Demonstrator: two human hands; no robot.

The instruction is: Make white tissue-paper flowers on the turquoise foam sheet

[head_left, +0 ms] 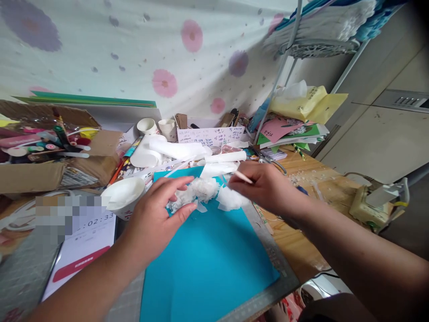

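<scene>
My right hand is closed round a thin pale stick, above the right side of a blue sheet of paper. With fingers and thumb apart, my left hand hovers by crumpled white tissue at the sheet's far end. It holds nothing that I can see. More white tissue lies below my right hand, partly covered by it. Left of my left hand stands a white paper cup with something white inside; the wrist hides part of it.
A phone showing a timer lies at left on a grey cutting mat. Behind it is a cardboard box of pens. White paper rolls and small cups line the back. A power strip sits at right.
</scene>
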